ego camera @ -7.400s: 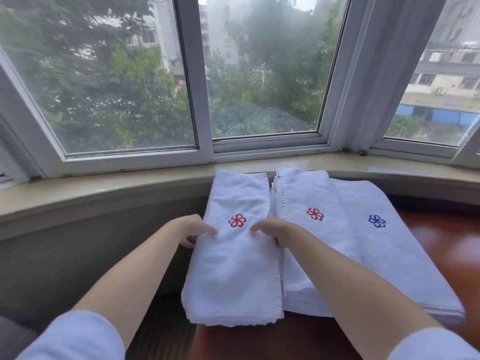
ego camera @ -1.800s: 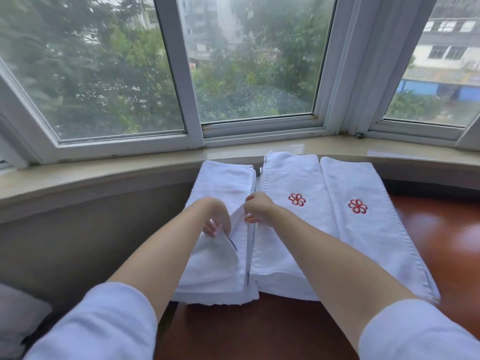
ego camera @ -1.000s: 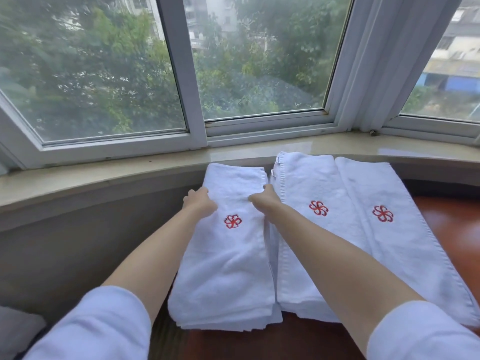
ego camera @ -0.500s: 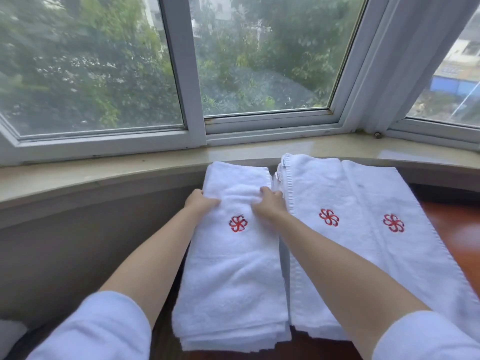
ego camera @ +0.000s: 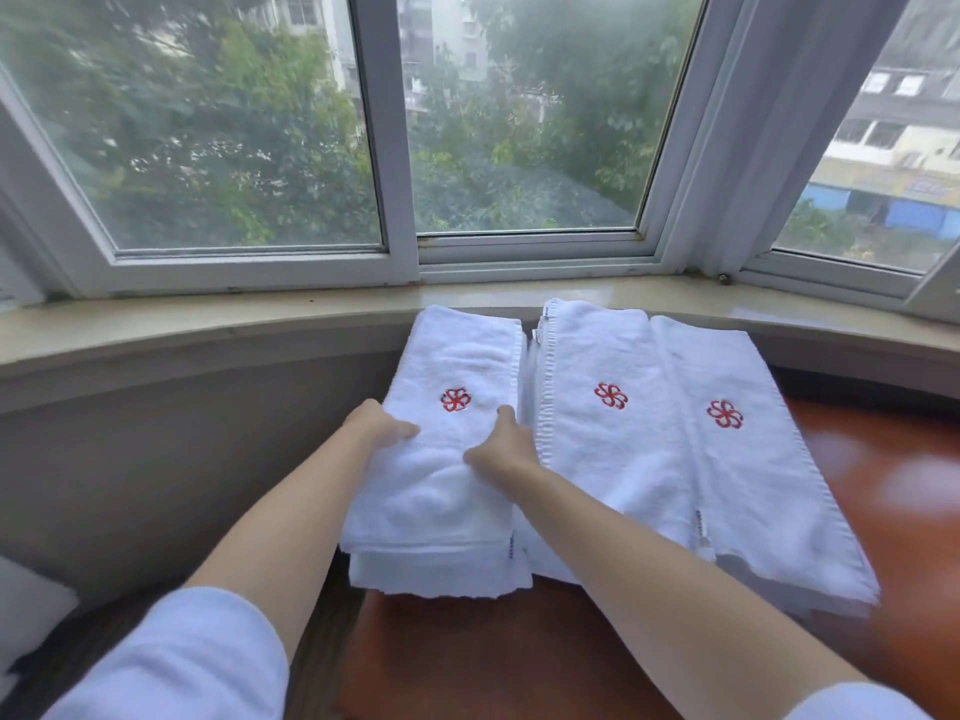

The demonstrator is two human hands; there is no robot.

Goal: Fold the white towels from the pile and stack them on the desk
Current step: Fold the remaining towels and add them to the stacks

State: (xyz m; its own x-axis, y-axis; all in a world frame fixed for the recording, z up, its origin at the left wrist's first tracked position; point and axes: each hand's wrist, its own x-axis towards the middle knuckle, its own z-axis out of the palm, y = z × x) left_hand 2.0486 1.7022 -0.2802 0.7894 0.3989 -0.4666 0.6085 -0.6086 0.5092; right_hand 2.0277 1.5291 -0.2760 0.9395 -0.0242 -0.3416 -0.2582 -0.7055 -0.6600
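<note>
A stack of folded white towels (ego camera: pixel 441 491) lies at the left end of the red-brown desk (ego camera: pixel 519 657); its top towel shows a red flower emblem. My left hand (ego camera: pixel 382 426) rests on the stack's left edge, fingers flat on the cloth. My right hand (ego camera: pixel 501 441) presses on the top towel near its right edge, just below the emblem. To the right lies the pile of wider white towels (ego camera: pixel 665 449), its top one folded lengthwise with two red emblems showing.
A beige window sill (ego camera: pixel 208 324) curves behind the towels, with white-framed windows above it. A pale curtain (ego camera: pixel 769 122) hangs at the right. The desk's left edge is under the folded stack, which overhangs it slightly. Something pale lies at the bottom left (ego camera: pixel 26 610).
Both hands have slid toward me along the top folded towel, from beside and above the emblem to below it. The view shifted slightly.
</note>
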